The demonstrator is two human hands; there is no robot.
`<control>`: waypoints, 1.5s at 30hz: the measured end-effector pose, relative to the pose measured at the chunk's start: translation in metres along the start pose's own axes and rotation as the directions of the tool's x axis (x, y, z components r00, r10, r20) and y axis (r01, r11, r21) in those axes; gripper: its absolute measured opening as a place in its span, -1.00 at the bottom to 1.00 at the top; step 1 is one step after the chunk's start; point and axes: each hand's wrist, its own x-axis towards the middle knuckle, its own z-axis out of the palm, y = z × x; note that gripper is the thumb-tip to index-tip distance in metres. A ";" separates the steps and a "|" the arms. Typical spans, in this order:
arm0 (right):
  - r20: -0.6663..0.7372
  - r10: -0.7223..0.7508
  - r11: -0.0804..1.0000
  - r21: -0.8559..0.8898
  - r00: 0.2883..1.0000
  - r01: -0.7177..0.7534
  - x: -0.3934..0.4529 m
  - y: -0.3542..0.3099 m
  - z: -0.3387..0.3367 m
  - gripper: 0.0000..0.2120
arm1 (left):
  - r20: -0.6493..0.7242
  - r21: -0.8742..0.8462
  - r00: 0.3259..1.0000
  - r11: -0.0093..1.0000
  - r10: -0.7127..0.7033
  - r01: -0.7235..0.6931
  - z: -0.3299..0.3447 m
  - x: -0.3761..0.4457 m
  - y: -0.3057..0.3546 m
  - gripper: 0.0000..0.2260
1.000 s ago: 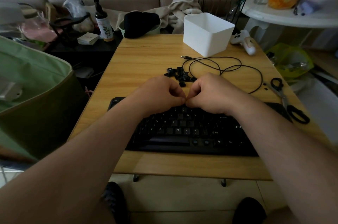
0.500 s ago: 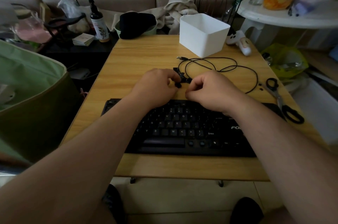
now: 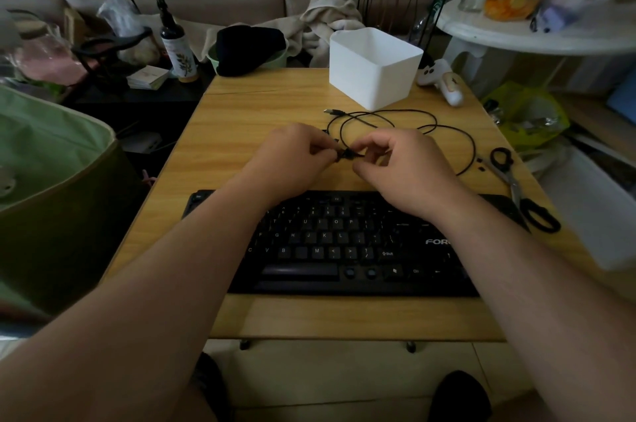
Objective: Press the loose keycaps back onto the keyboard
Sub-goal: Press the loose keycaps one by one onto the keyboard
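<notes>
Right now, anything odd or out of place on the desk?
Yes. The keyboard has bare sockets, two beside the spacebar, so keycaps are missing. The loose keycaps lie on the table behind it, between both hands. A black cable sprawls in loops, and scissors lie by the right edge.

Both hands curled over the keycaps (image 3: 346, 155) pile on counter (image 3: 241, 118), just past the keyboard (image 3: 344, 242). Left hand (image 3: 292, 156) and right hand (image 3: 402, 163) fingertips meet at the pile, apparently pinching caps. Cable (image 3: 395, 118) loops just behind.
</notes>
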 end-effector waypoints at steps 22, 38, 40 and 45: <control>-0.132 -0.198 0.979 0.019 0.971 0.203 -0.014 -0.005 0.001 -0.72 | 0.174 -0.511 0.982 0.846 -0.075 0.155 -0.009 -0.025 0.012 -0.86; 0.046 -0.306 0.892 -0.337 0.951 0.303 -0.037 0.004 -0.065 -0.84 | 0.075 -0.483 0.996 0.875 0.045 -0.003 0.027 -0.044 0.053 -0.87; 0.048 -0.249 0.917 -0.309 0.967 0.252 -0.046 0.012 -0.077 -0.85 | 0.084 -0.385 0.988 0.919 0.127 -0.085 0.035 -0.051 0.063 -0.80; 0.038 -0.008 0.969 -0.248 0.999 0.017 -0.068 0.050 -0.114 -0.88 | 0.043 0.051 0.950 0.949 0.308 -0.310 0.055 -0.062 0.079 -0.63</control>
